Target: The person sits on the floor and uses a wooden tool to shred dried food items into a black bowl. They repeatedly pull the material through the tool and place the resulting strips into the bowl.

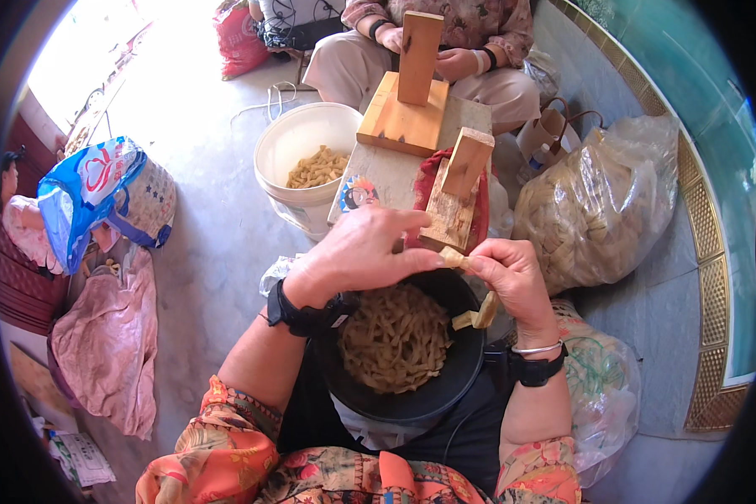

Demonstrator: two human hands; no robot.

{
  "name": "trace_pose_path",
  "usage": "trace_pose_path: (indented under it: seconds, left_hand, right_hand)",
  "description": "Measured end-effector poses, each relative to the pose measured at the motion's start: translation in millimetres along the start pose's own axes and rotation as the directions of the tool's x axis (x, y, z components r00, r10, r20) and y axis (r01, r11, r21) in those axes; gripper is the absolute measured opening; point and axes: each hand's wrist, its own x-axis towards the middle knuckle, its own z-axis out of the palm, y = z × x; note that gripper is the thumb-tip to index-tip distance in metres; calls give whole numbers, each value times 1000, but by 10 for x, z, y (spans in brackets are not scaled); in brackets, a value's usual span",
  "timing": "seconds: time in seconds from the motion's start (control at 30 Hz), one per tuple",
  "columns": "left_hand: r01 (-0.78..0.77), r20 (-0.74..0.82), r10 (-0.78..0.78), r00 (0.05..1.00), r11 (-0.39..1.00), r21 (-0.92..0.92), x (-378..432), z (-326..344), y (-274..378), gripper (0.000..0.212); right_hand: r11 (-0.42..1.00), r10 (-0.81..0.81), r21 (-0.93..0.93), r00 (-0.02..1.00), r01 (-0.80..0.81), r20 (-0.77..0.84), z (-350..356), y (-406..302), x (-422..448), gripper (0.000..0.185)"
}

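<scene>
Between thumb and fingers my right hand (510,274) pinches a pale tan flat strip (455,258), which looks like plant fibre and is folded at its upper end. The strip's loose tail hangs below that hand, over the rim of a black bowl (403,409). My left hand (368,246) is held above the bowl, its thumb tip at the strip's folded end and its index finger apart. A heap of similar tan pieces (394,340) lies in the bowl at my lap. Just beyond my hands stands a small wooden block stand (457,195) on red cloth.
A larger wooden stand (409,116) shares the low bench (384,167). Left of it is a white bucket (309,120) with tan pieces. Another person (447,38) sits opposite. Filled clear plastic bags (598,208) sit at right; a blue-and-white bag (107,195) stands at left.
</scene>
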Motion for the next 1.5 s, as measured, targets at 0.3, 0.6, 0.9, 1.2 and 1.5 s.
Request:
trace_pose_path:
  seconds: [0.3, 0.6, 0.9, 1.2, 1.5]
  left_hand:
    - [29, 343, 43, 938, 979, -202, 53, -14, 49, 19]
    - [3, -270, 39, 962, 988, 153, 344, 386, -234, 13]
    - [107, -389, -22, 921, 974, 199, 609, 491, -371, 17]
    - [198, -423, -85, 902, 953, 231, 622, 587, -486, 21]
    - [116, -290, -236, 927, 920, -374, 206, 815, 24, 34]
  right_hand:
    - [988, -47, -145, 999, 48, 11, -26, -46, -36, 13]
    - [974, -104, -222, 966, 50, -239, -157, 265, 321, 15]
    - [913, -294, -388, 863, 127, -411, -111, 500, 642, 14]
    - [679, -210, -718, 898, -150, -387, -121, 623, 747, 23]
    - [736, 290, 604, 948, -307, 128, 218, 291, 269, 26]
